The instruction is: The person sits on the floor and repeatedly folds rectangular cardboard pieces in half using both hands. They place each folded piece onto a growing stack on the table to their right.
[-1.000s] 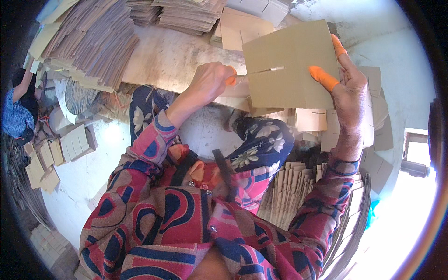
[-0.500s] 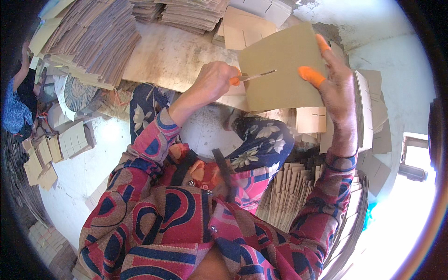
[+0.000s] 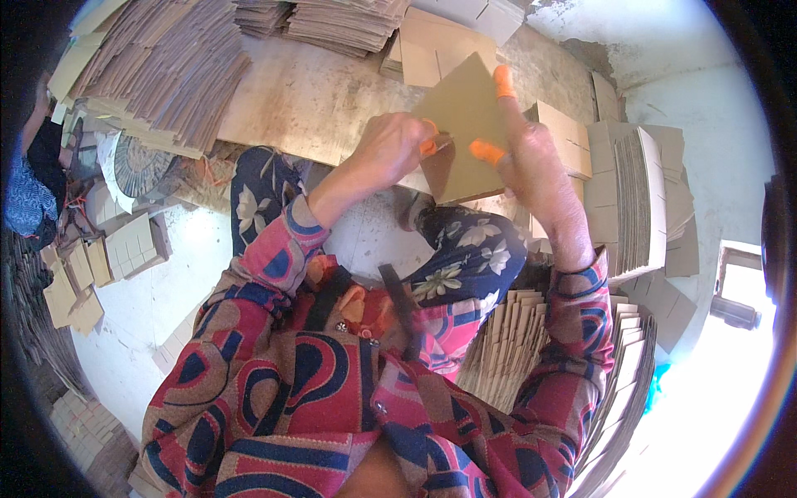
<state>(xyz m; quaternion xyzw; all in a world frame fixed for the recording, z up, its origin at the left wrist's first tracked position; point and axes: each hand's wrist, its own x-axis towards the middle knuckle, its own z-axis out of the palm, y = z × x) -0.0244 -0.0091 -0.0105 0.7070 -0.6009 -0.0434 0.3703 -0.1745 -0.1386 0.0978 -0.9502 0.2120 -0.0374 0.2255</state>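
A brown slotted cardboard sheet point(image 3: 465, 116) is held up in front of me, above my knees, turned nearly edge-on. My right hand point(image 3: 531, 166), with orange rubber tips on thumb and forefinger, grips its right side. My left hand point(image 3: 394, 149), also wearing an orange fingertip cover, pinches the sheet's left edge at the slot. My legs in dark floral trousers point(image 3: 465, 249) sit below the sheet.
Fanned stacks of flat cardboard point(image 3: 149, 75) lie on a wooden board point(image 3: 307, 91) ahead. More upright cardboard stacks point(image 3: 639, 199) stand at my right, and another bundle point(image 3: 515, 340) by my right hip. Small assembled cardboard grids point(image 3: 124, 245) lie left. Another person's blue sleeve point(image 3: 29, 199) shows far left.
The sheet has swung from flat and facing me to folded or turned nearly edge-on. Both hands have drawn closer together on it.
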